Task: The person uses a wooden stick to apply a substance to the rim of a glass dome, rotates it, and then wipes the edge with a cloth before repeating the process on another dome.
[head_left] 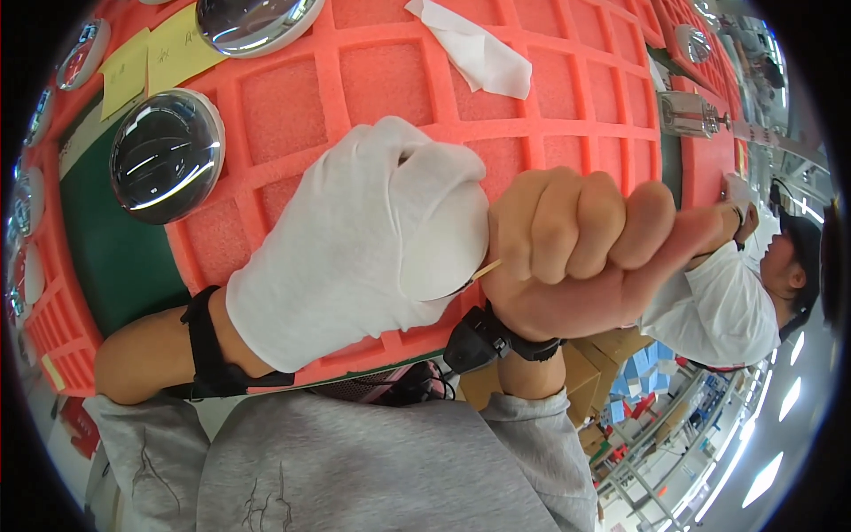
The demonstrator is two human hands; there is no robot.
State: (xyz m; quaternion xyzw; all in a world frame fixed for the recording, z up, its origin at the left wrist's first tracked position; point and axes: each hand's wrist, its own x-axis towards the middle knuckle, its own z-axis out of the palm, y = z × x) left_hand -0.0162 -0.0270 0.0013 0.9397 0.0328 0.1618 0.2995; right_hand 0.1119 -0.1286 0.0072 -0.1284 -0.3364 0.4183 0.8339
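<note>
Working close to the camera, two hands meet at the centre of the frame over a coral-orange foam tray (567,115) moulded into a grid of shallow square pockets.

At the far left edge, small round lenses sit in more trays, and two yellow paper notes (155,58) lie in the upper left. Just below them a large glossy domed glass lens (167,155) rests in a pocket, with a second dome (253,19) at the top edge. A band of dark green mat (111,239) shows between the trays.

Left of centre, the left hand (355,244), in a white cotton glove, is curled closed around something round; what it grips is hidden inside the glove.

A thin pale wooden stick (487,269) pokes out between the hands. The bare right hand (581,253), right of centre, is clenched in a fist around it, tip aimed at the gloved hand.

This looks like fine cleaning or picking at a held lens; the next move likely calls for small, steady pressure.

A crumpled white cloth wipe (474,49) lies at top centre. At the right edge, another person in white sleeves (722,306) leans over the bench.
</note>
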